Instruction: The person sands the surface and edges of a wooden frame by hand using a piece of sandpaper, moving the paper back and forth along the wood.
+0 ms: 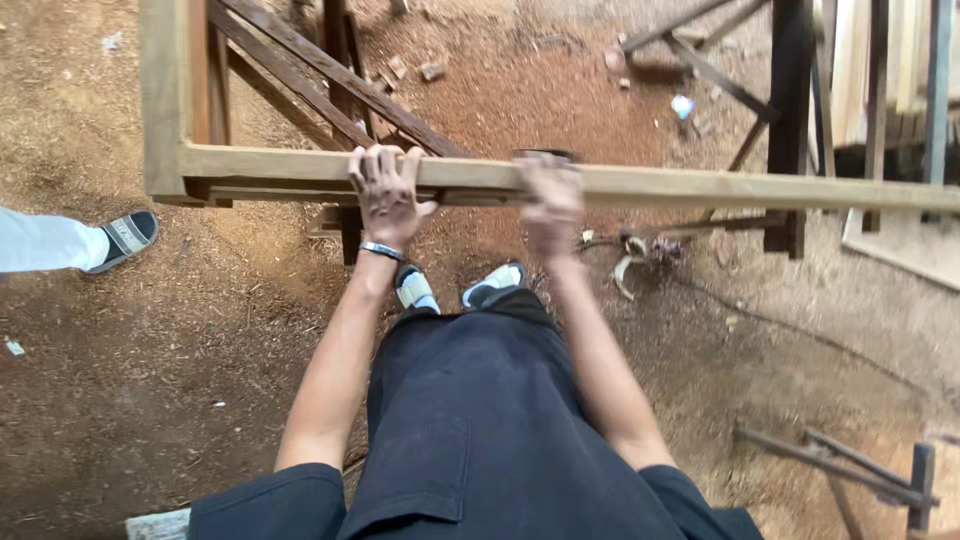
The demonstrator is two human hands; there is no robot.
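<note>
Pale planed wooden rail (700, 186) across the middle of the frame, matt and smooth, darker rough-sawn timber braces (330, 80) at upper left, floor (150, 380) of reddish matt sawdust and chips, black matt cloth trousers (470, 420), shiny metal bracelet (381, 249), dull metal bars (840, 465) at lower right

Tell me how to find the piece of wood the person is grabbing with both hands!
Start at the big wooden frame standing on the sawdust-covered ground. Its near edge is a long pale beam running across the picture; the left hand and right hand both rest on it. It is light and thick, unlike the thin dark slats slanting behind it.
</note>
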